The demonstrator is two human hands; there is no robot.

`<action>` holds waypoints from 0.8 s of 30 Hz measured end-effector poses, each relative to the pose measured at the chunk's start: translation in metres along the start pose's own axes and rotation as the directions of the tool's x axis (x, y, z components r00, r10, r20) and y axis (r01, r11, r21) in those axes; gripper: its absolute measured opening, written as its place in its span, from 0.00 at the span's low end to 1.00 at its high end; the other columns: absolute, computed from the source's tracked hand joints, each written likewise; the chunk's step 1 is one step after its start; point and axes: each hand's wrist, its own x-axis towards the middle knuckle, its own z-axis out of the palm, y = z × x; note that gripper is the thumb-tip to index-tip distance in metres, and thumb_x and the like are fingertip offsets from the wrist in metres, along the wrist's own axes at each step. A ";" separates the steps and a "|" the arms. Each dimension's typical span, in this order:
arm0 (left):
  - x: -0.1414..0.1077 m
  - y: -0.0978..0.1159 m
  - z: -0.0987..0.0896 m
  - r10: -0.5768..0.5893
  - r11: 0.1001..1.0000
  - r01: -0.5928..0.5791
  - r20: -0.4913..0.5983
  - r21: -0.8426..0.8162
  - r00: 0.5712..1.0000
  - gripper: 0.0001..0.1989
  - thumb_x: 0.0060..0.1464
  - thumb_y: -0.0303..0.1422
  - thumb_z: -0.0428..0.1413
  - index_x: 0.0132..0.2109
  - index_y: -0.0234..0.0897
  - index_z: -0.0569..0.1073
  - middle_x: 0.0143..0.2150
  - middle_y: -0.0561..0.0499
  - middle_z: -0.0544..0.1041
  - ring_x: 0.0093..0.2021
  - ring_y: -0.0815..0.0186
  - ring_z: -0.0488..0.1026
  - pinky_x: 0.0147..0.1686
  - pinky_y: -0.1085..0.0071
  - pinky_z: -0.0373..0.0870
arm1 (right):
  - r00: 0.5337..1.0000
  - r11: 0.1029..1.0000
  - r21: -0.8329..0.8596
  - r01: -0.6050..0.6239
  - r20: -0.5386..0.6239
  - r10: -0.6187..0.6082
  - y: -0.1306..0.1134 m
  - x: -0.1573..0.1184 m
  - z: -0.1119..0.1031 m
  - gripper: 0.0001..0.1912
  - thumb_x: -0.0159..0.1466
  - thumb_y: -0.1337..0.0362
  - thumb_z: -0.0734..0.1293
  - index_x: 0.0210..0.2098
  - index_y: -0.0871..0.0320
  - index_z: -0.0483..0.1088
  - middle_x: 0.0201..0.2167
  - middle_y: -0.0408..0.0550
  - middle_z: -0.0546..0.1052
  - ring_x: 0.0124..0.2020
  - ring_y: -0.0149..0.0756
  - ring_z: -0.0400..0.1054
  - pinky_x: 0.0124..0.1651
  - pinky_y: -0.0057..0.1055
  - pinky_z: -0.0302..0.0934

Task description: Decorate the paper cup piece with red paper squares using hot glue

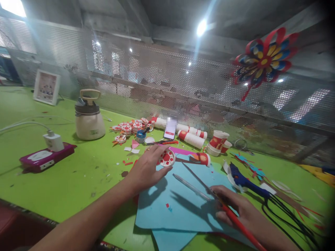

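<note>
My left hand [149, 166] has its fingers and thumb closed around a round white paper piece [167, 158] covered with red shapes. In my right hand [232, 205] is a pair of scissors [200, 181] with red handles, its blades pointing up and to the left. Beneath both hands lie light-blue paper sheets [157, 216]. On them a clear pen [190, 184] rests just left of the blades. A cut red-and-white paper cup [202, 159] lies on its side beyond the scissors. Tiny red and blue scraps [168, 206] sit on the paper.
Stacked paper cups [191, 139], a phone [170, 129], a blue jar [140, 136] and several decorated pieces [127, 129] stand behind. A glue gun [246, 181] trails black cords at right. Left are a jug [90, 122] and a purple power strip [47, 157].
</note>
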 end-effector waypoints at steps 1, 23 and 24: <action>0.000 -0.001 0.000 0.002 1.000 -0.002 0.000 0.003 1.000 0.26 0.57 0.37 0.59 0.61 0.42 0.66 0.59 0.41 0.70 0.58 0.48 0.67 0.57 0.50 0.63 | 1.000 1.000 -0.004 -0.006 -0.003 0.006 0.000 0.000 0.000 0.18 0.59 0.53 0.68 0.46 0.54 0.71 0.36 0.48 0.76 0.37 0.44 0.71 0.41 0.37 0.67; 0.001 -0.006 0.001 -0.053 0.993 0.061 0.075 -0.106 0.996 0.26 0.58 0.38 0.56 0.62 0.41 0.64 0.57 0.43 0.72 0.49 0.57 0.72 0.47 0.57 0.74 | 1.000 0.994 -0.113 0.002 0.025 0.001 -0.005 -0.001 0.002 0.20 0.60 0.53 0.68 0.49 0.55 0.71 0.49 0.52 0.77 0.49 0.50 0.70 0.50 0.42 0.65; 0.001 -0.007 0.002 -0.049 0.993 0.057 0.076 -0.105 0.996 0.26 0.58 0.39 0.56 0.62 0.41 0.64 0.56 0.43 0.72 0.49 0.57 0.72 0.46 0.57 0.74 | 1.000 0.993 -0.119 0.002 0.015 0.000 -0.006 -0.002 0.002 0.20 0.60 0.53 0.68 0.49 0.55 0.71 0.50 0.52 0.77 0.50 0.50 0.70 0.49 0.42 0.66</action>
